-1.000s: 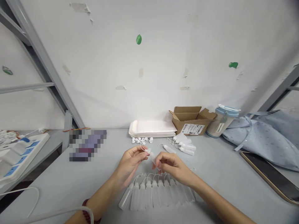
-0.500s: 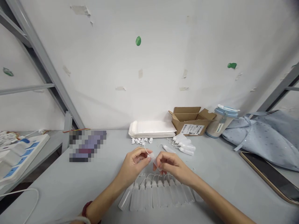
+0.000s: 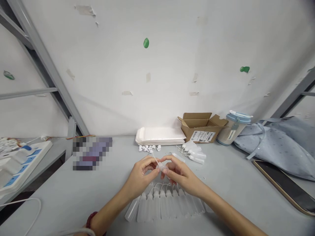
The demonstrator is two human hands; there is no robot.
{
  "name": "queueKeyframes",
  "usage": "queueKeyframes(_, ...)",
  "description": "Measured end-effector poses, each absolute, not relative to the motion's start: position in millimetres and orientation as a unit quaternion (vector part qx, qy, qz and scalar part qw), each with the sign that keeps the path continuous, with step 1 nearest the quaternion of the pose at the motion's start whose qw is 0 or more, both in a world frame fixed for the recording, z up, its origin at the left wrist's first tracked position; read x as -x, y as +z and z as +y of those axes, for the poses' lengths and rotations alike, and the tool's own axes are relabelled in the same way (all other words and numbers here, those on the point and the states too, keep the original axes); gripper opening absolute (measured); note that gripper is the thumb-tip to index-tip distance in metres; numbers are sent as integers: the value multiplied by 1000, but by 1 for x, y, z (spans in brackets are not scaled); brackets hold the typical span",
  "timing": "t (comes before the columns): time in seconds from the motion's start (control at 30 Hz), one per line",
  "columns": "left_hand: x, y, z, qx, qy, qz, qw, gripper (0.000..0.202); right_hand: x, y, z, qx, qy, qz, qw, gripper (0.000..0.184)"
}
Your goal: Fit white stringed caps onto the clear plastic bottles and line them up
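Note:
Both hands meet over the middle of the grey table (image 3: 233, 183). My left hand (image 3: 140, 177) and my right hand (image 3: 180, 173) pinch one small translucent needle-tip bottle (image 3: 159, 165) between their fingertips, its thin tip pointing up and left. Just below the hands lies a row of several similar squeeze bottles (image 3: 164, 205), side by side with their tips toward the hands. A second small heap of bottles (image 3: 194, 152) lies further back on the right. Several loose white caps (image 3: 149, 148) lie in front of a stack of white trays (image 3: 159, 135).
An open cardboard box (image 3: 201, 126) and a cup with a blue lid (image 3: 233, 127) stand at the back right. Blue cloth (image 3: 278, 144) and a dark tablet (image 3: 285, 185) lie on the right. A power strip (image 3: 19, 162) sits at far left, beside a slanting metal frame (image 3: 46, 70).
The two hands have drawn closer together on the bottle, and the right fingers have shifted up onto its neck. The bottle's tip has tilted slightly. Everything else on the table is unmoved.

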State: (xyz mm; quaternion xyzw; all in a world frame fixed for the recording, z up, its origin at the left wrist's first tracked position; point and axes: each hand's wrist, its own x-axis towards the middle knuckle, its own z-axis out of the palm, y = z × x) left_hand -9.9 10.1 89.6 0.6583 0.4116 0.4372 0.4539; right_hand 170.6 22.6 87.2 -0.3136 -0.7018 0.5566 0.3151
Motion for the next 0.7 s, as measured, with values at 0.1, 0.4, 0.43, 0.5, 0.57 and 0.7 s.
queueKeyframes(0.1,9,87,11,-653,443,418,450,10,-170,86,23,316,551,-699,328,26)
queueKeyframes(0.4,15,83,18,-535,505,463,495,19,-168,89,25,295,630,-631,343,26)
queueKeyframes(0.43,16,84,18,-516,509,454,517,20,-168,89,25,293,635,-629,340,25)
queueKeyframes(0.5,17,86,17,-488,516,427,560,19,-168,88,25,290,640,-627,336,24)
queueKeyframes(0.57,17,89,16,-476,517,401,588,18,-169,88,24,288,643,-626,334,23)
queueKeyframes(0.7,15,91,14,-501,495,391,593,14,-169,88,24,286,644,-626,333,23)
